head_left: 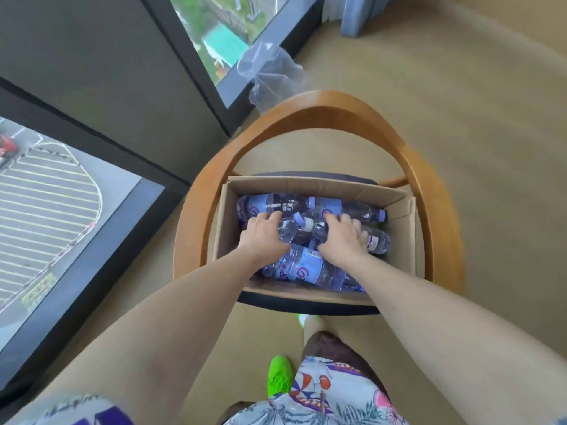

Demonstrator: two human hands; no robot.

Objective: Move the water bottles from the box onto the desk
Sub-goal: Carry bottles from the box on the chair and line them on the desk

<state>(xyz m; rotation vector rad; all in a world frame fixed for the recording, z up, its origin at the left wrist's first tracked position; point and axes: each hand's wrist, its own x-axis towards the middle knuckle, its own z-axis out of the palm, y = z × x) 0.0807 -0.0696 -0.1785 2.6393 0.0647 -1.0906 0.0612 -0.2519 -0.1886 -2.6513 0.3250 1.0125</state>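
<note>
An open cardboard box (402, 228) stands on the seat of a wooden chair and holds several clear water bottles with blue labels lying on their sides. Both my hands are down inside the box. My left hand (260, 237) lies on a bottle (291, 230) at the left, fingers curled over it. My right hand (342, 237) rests on another bottle (376, 240) at the right, fingers wrapping its body. A large bottle (302, 266) lies at the front of the box between my wrists. No desk is in view.
The wooden chair's curved back (306, 108) arches around the box. A crumpled clear plastic bag (270, 72) lies on the floor behind it. Floor-to-ceiling windows (46, 194) line the left. A curtain (362, 13) hangs at the top right. My green shoe (279, 375) is below.
</note>
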